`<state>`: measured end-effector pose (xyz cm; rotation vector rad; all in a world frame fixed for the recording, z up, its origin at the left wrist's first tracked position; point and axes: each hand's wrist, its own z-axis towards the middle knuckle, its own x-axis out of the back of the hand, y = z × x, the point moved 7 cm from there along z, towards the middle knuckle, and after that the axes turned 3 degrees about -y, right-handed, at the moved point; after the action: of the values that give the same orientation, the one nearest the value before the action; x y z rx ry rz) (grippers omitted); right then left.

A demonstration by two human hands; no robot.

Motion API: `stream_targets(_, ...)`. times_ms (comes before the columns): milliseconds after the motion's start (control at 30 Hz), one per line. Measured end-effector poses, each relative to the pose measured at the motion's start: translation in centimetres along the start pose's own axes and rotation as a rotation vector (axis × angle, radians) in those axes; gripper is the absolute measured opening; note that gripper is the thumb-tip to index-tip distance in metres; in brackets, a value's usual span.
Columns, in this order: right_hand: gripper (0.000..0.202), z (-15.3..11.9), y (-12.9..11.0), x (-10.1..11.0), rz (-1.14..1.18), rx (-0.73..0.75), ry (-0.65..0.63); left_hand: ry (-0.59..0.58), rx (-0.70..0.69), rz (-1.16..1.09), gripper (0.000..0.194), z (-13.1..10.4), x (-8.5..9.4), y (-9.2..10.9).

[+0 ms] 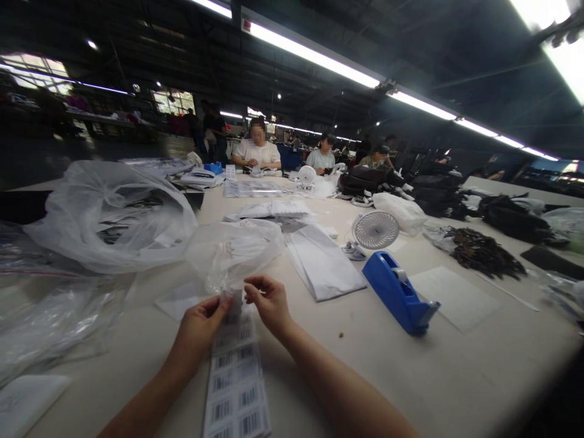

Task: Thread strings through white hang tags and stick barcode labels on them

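A long white strip of barcode labels (237, 389) lies on the table between my forearms. My left hand (201, 325) pinches the strip's far end, thumb and fingers pressed together at its left edge. Just right of that end, my right hand (270, 304) is raised with bent fingers, thumb and index finger close together; whatever may be between them is too small to make out. Beyond both hands sits an open clear plastic bag (237, 249) with pale pieces inside.
A blue tape dispenser (401, 295) and a small fan (375, 230) stand to the right, near folded white sheets (323, 261). A large plastic bag (114, 225) fills the left. Dark cords (483, 252) lie at the right. Several people sit across the table.
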<state>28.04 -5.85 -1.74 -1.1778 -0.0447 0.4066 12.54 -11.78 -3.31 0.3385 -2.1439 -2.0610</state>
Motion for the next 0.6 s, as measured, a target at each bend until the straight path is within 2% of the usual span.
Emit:
stream_targets(100,0.041,-0.2,0.9,-0.5,0.072,-0.117,-0.017,0.067,-0.012,-0.085,0.067,0.1,0.7,-0.2)
stream_targets(233,0.038,-0.7,1.3,-1.6,0.119,-0.218,-0.103,0.074,-0.057,-0.113,0.063,0.0,0.7,0.2)
stream_targets(467,0.044,-1.1,1.9,-2.0,0.341,-0.4,-0.124,-0.063,0.121,-0.3,0.06,-0.8,-1.0,0.2)
stream_targets(600,0.05,-1.5,2.4,-2.4,0.415,-0.549,-0.214,-0.098,0.089,-0.293,0.055,-0.4,-1.0,0.4)
